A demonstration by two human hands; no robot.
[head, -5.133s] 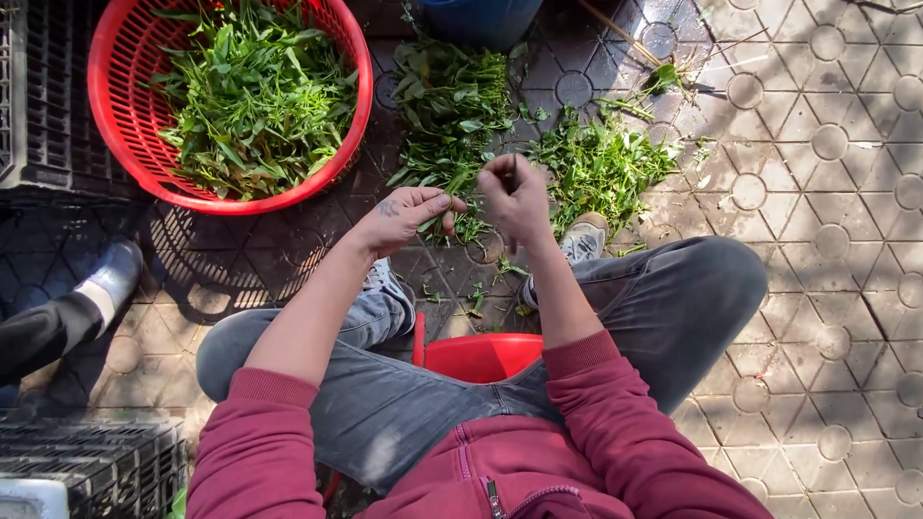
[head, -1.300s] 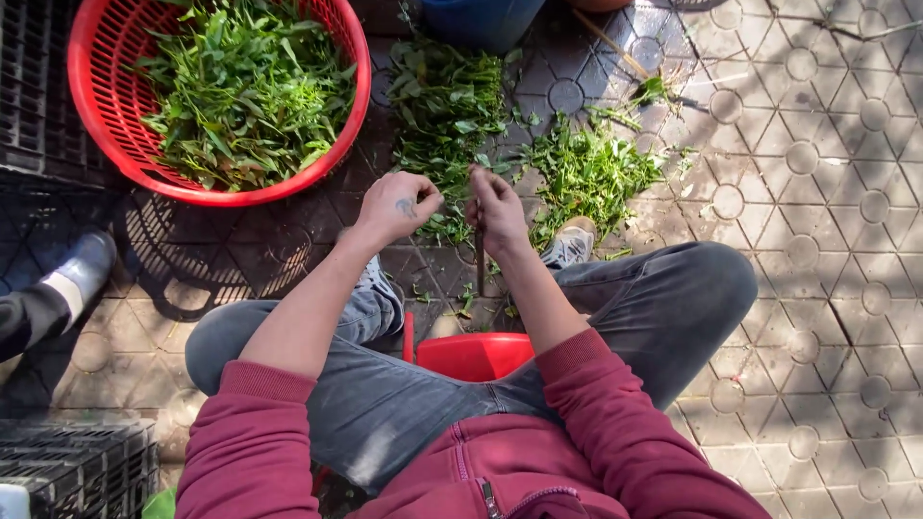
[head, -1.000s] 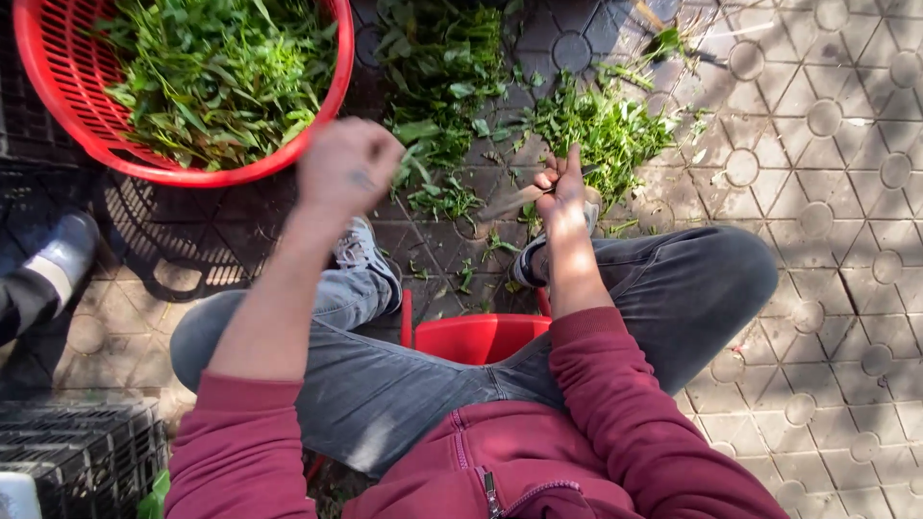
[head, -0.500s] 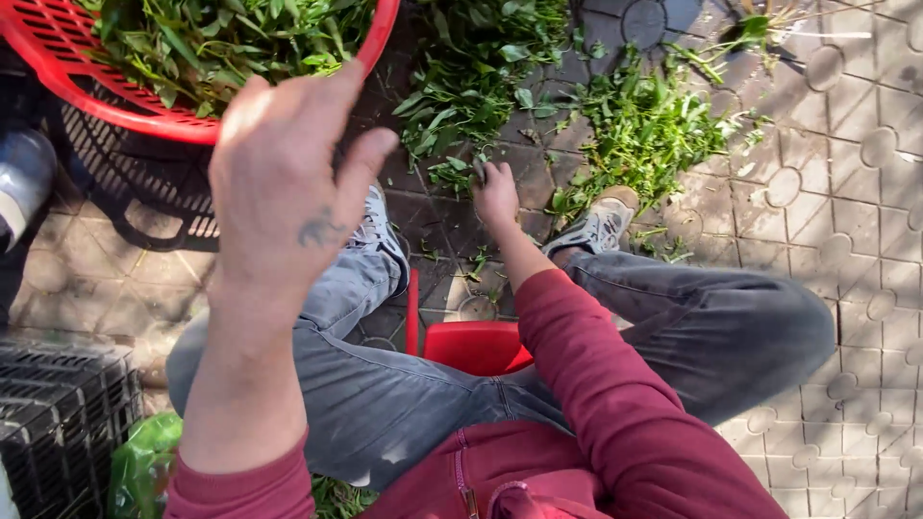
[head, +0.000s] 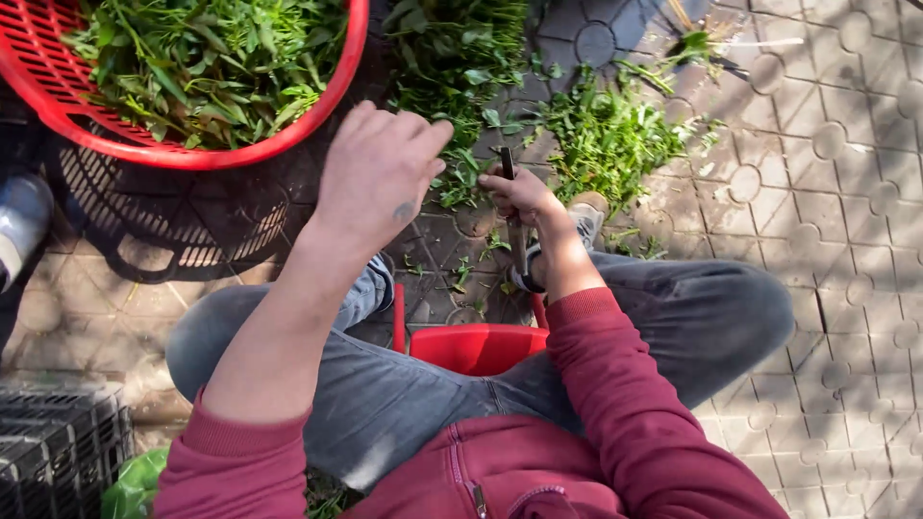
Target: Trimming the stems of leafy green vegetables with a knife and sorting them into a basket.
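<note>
You are sitting on a red stool [head: 476,346] over paving [head: 827,240], both hands out in front.

Right hand [head: 519,195]: its grip is pinching a knife [head: 514,216], fingers pressed together around the handle. The knife's long axis is running near-to-far, dark tip pointing far, toward the greens.

Left hand [head: 377,173]: raised, nearer the camera, fingers loosely curled. You are showing its back only, so I cannot tell whether it is gripping anything.

Loose greens [head: 601,144] are lying on the paving just far and right of the knife grip; a second pile [head: 452,58] is lying far of the left hand. The basket [head: 279,144] of greens is sitting far left, nearer your left hand.
</note>
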